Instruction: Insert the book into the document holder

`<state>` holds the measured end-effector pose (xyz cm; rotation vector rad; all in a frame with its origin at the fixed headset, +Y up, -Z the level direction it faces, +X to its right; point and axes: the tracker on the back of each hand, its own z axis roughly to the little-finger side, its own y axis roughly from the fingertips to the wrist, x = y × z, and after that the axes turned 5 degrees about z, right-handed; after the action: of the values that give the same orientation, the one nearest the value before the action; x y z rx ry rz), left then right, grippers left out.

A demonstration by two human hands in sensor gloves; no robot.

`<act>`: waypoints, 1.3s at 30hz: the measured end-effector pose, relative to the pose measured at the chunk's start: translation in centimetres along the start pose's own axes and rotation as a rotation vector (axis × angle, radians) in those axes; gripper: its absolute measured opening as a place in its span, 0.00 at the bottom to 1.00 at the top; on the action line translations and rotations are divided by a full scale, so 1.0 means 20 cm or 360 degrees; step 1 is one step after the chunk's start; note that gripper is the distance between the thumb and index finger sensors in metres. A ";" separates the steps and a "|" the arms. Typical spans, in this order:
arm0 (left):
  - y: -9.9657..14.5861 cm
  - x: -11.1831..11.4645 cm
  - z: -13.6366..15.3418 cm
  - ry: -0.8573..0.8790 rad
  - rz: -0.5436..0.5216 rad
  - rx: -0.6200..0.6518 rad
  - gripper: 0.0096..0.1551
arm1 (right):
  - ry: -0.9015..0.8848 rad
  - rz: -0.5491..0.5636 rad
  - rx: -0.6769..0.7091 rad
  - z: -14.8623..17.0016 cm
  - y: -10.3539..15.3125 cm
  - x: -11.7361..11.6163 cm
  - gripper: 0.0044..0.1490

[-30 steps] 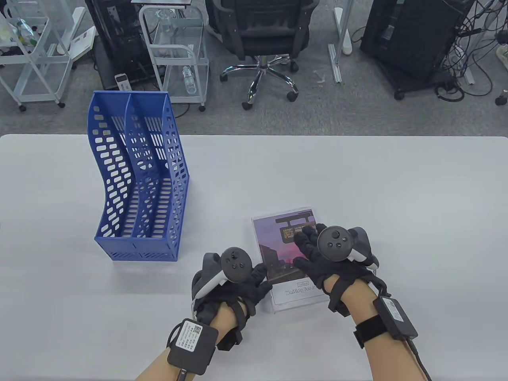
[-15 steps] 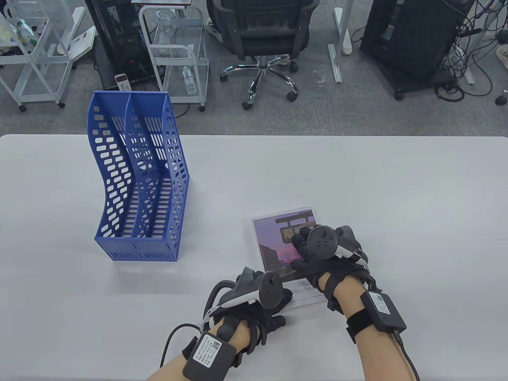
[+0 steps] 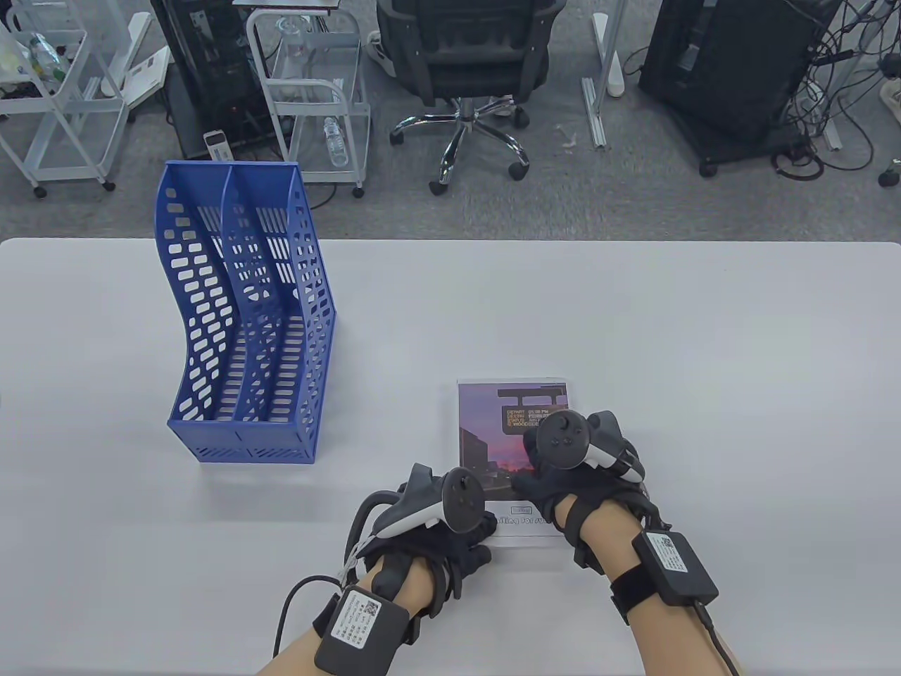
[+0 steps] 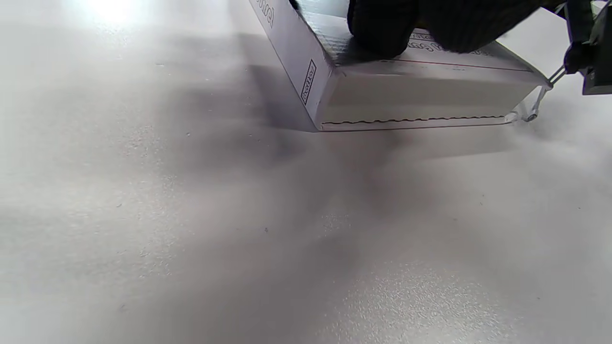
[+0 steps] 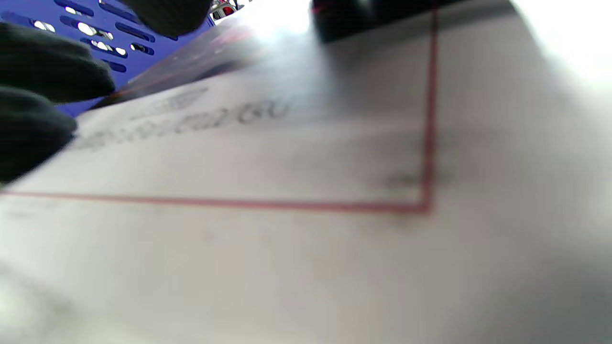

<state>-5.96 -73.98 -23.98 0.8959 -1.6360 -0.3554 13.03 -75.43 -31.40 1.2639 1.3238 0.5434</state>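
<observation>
- On the white table (image 3: 633, 317), at about 10 o'clock, the blue document holder (image 3: 246, 317) is stood upright, its slots seen through.
- Toward 6 o'clock, well apart from the holder, the book (image 3: 493, 422) is laid cover up (near edge seemingly raised).
- Its cover is pressed by the right hand (image 3: 563, 479), fingers laid flat.
- Its near left corner is gripped by the left hand (image 3: 450, 535).
</observation>
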 end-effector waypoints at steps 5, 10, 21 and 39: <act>-0.01 -0.04 0.04 0.0158 -0.0100 0.0103 0.38 | -0.0054 0.0002 -0.0003 -0.01 0.05 0.02 0.51; -0.04 -0.08 0.18 0.0483 -0.0327 -0.0070 0.48 | -0.0099 -0.0093 -0.0056 0.00 0.07 0.02 0.51; -0.15 -0.01 0.26 0.1240 -0.0163 0.0130 0.49 | -0.0388 -0.0094 -0.0054 -0.02 0.05 -0.01 0.53; 0.14 -0.18 0.11 0.1162 -0.0864 0.0616 0.42 | -0.1450 -0.0107 0.0010 0.20 0.06 0.02 0.52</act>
<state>-8.91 -70.09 -25.29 1.5503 -0.7761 -0.0479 17.14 -76.24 -31.46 1.2355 0.5891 -0.1073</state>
